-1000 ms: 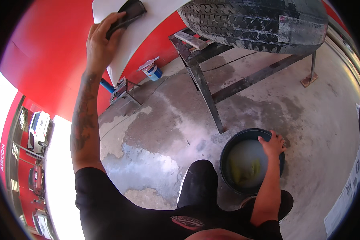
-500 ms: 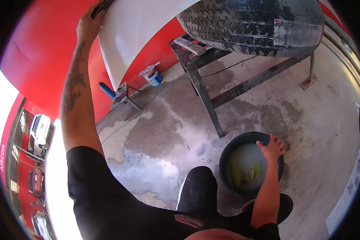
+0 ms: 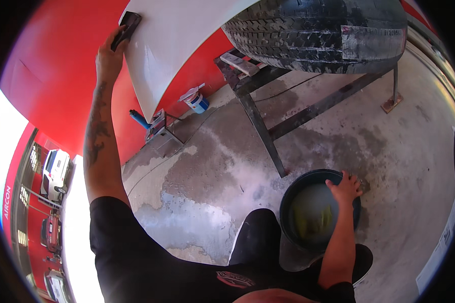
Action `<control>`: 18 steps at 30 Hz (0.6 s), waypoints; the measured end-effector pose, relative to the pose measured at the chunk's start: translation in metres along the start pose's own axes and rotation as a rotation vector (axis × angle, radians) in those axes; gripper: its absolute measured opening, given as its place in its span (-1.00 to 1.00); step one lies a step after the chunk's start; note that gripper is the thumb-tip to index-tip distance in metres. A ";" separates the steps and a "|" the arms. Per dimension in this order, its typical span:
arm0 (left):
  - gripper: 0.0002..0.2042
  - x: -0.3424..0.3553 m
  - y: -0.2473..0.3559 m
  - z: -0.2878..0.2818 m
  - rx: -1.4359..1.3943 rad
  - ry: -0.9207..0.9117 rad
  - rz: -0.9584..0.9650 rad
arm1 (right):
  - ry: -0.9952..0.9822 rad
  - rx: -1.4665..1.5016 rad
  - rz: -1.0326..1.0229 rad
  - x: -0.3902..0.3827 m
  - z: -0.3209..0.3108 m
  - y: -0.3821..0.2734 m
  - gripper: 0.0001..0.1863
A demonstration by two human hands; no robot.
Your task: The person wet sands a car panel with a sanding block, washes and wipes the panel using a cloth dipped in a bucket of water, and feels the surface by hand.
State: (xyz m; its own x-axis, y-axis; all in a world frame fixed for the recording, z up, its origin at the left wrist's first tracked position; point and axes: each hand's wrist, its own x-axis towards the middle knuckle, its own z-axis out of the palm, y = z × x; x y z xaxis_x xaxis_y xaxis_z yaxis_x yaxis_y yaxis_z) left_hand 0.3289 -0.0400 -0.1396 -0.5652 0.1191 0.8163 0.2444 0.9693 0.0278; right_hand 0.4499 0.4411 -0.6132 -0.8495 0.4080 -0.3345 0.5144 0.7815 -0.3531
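Observation:
My left hand is raised at the upper left, its fingers closed around a dark sanding block. The block lies against the edge of a white curved panel. Low on the right, my right hand is at the rim of a dark round tub, fingers spread over the edge with nothing seen in them. Cloudy water fills part of the tub, and yellow-green pieces, of a kind I cannot make out, are in it.
A large tyre rests on a black metal stand, which also bears a flat grey block. By the red wall are a paint bucket, a small metal stool and a blue cylinder. The concrete floor has wet patches.
My left hand has drawn the sanding block down along the panel's edge, and more of the block shows. The view has shifted slightly. My right hand stays at the tub's rim.

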 end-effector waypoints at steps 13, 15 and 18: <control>-0.52 -0.167 0.054 -0.010 0.125 -0.123 0.370 | -0.006 -0.017 -0.006 0.003 -0.001 0.000 -0.24; -0.53 -0.114 0.061 0.000 0.140 -0.111 0.382 | 0.004 0.000 0.003 0.005 0.000 0.000 -0.25; -0.61 -0.003 0.078 0.031 0.098 -0.092 0.236 | 0.056 -0.020 -0.003 0.005 0.004 0.001 -0.25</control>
State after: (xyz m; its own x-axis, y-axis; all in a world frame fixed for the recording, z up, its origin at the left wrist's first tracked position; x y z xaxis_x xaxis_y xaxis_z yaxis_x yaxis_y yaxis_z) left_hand 0.3250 0.0423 -0.1577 -0.5715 0.3592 0.7378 0.3032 0.9279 -0.2168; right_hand 0.4472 0.4421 -0.6186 -0.8566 0.4309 -0.2838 0.5098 0.7919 -0.3363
